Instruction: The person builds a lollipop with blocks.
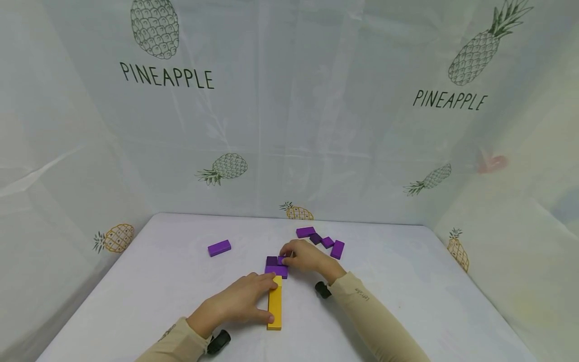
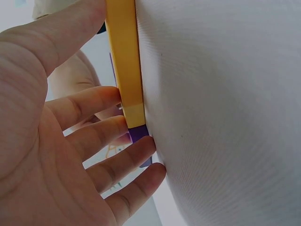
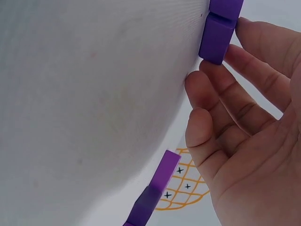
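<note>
Yellow bar (image 1: 275,306) | left hand (image 1: 244,298) spread, touching the bar | right hand (image 1: 309,257) pinching a small purple block (image 1: 280,260)

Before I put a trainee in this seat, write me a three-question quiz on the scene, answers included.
1. True or false: in the head view, the yellow bar lies nearer the person than the long purple block.
2. Which hand touches the yellow bar? A) only the right B) only the left C) both
3. Fill in the blank: in the head view, the lone purple block lies to the ____ of the small dark block.

Key:
1. True.
2. B; the left hand touches it, while the right hand is at the purple blocks.
3. Left.
</note>
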Demonstrator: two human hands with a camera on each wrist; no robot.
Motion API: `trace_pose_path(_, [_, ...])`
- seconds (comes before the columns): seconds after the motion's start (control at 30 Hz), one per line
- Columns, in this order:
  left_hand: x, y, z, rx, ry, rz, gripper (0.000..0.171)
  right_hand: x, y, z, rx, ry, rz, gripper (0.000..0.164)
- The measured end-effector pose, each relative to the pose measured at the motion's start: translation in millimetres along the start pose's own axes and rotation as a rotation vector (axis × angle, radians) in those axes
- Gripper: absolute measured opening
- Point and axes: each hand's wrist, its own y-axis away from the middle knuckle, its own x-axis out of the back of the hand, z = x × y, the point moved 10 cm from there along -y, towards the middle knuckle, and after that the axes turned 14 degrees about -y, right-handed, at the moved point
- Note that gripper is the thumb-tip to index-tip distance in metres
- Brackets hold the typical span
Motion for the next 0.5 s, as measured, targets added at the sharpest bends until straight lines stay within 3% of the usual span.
trace_pose_path(0.5, [-2.3, -1.1, -1.0, 0.005, 0.002, -0.005, 0.070, -0.8, 2.1, -3.0, -0.007, -0.010, -0.008, 0.021])
